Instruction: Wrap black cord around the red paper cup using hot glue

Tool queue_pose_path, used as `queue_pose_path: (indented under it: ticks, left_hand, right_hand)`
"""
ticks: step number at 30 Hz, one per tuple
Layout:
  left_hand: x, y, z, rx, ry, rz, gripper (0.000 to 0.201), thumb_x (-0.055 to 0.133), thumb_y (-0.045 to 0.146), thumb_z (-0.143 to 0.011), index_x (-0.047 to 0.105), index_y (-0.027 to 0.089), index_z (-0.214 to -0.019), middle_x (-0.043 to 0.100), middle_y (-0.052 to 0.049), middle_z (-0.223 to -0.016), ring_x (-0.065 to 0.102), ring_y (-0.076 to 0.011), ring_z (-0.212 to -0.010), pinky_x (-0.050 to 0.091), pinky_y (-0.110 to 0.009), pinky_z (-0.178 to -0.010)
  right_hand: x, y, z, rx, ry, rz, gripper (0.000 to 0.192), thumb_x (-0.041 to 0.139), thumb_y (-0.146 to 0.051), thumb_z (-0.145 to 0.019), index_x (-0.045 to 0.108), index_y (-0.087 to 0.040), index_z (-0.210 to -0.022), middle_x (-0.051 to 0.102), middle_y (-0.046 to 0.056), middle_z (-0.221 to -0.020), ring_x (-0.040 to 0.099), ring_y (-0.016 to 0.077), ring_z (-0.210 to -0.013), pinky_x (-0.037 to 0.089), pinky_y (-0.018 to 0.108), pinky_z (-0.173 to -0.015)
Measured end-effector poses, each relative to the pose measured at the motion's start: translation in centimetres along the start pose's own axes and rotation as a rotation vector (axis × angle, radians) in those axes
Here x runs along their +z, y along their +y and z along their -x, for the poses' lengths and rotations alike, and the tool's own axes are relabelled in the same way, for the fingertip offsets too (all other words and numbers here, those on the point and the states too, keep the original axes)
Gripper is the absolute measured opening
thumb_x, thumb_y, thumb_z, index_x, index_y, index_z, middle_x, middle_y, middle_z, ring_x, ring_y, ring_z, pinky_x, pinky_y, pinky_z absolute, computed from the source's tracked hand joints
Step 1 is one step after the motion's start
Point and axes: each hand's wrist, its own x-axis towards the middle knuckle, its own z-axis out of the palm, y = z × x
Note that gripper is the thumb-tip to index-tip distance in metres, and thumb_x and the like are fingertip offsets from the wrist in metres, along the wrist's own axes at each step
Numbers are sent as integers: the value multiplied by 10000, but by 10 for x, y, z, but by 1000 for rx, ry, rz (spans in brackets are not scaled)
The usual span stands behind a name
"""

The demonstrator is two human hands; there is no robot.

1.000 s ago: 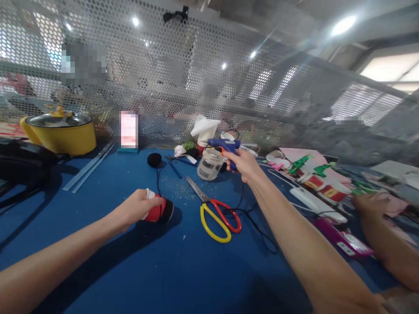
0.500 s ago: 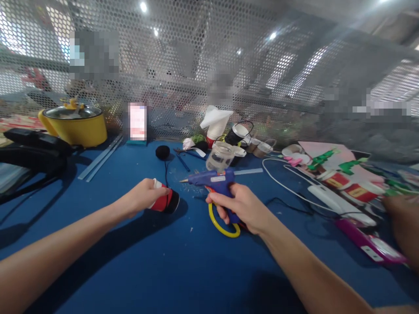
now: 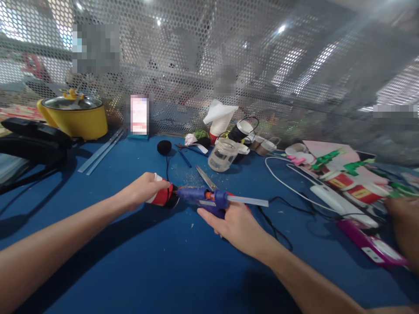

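My left hand [image 3: 141, 190] grips a small red cup with a white top and a black band [image 3: 162, 197], lying on its side on the blue table [image 3: 157, 266]. My right hand [image 3: 234, 224] holds a blue glue gun [image 3: 204, 198] with a clear glue stick at its back. The gun's nozzle points left and touches the cup's black end. Scissors [image 3: 206, 177] lie just behind the gun, mostly hidden by it.
A clear jar [image 3: 223, 155], a white paper cone, a black pompom [image 3: 164, 147] and cups stand at the back. A yellow pot [image 3: 77, 115] sits back left. White cable, red decorated cups [image 3: 347, 185] and another person's hand [image 3: 404, 218] are at right. A perforated metal screen [image 3: 209, 65] closes the back.
My right hand brought the glue gun from the back of the table down and left, until its nozzle reached the red cup. My left hand kept holding the cup.
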Motion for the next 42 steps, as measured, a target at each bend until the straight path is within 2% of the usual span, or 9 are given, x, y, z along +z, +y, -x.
queue_pose_path:
  ticks: [4, 8, 15, 27, 37, 42]
  left_hand:
    - [-1, 1, 0, -1, -10, -22, 248, 514, 377, -592, 419, 168, -499, 386, 53, -435, 312, -81, -410, 208, -225, -424]
    - [-1, -1, -1, 8, -22, -31, 241, 499, 376, -603, 436, 162, -510, 395, 48, -439, 326, -85, -416, 216, -227, -426]
    - [0, -2, -3, 11, -20, -20, 247, 503, 379, -598, 430, 162, -506, 401, 48, -439, 328, -83, -411, 222, -224, -420]
    - [0, -3, -3, -10, -11, 30, 228, 512, 350, -591, 425, 157, -505, 405, 39, -445, 346, -78, -411, 234, -219, -411]
    - [0, -4, -3, -12, -18, 47, 224, 503, 352, -593, 427, 159, -507, 402, 42, -449, 347, -80, -417, 239, -219, -415]
    - [0, -6, -4, 0, -36, 22, 228, 495, 360, -602, 430, 161, -510, 392, 44, -447, 338, -81, -414, 228, -223, -421]
  right_hand:
    - [3, 2, 2, -67, 76, 345, 185, 464, -324, -740, 566, -181, -680, 503, -15, -449, 525, 150, -477, 400, 248, -487]
    - [5, 2, 4, -179, 104, 482, 179, 463, -310, -742, 568, -172, -695, 584, 22, -599, 559, 162, -594, 412, 239, -551]
    - [5, 4, 3, -200, 115, 471, 120, 481, -267, -737, 545, -169, -707, 594, 20, -650, 550, 140, -579, 408, 214, -526]
    - [4, -3, 7, -187, 14, 400, 87, 478, -221, -751, 505, -186, -676, 561, -18, -608, 524, 107, -523, 386, 192, -485]
    - [7, 1, 7, -223, 68, 421, 93, 487, -231, -744, 513, -188, -665, 561, -17, -587, 522, 99, -490, 387, 182, -453]
    - [5, 4, 3, -227, 148, 479, 139, 484, -280, -733, 574, -177, -706, 599, 19, -625, 577, 152, -598, 441, 225, -554]
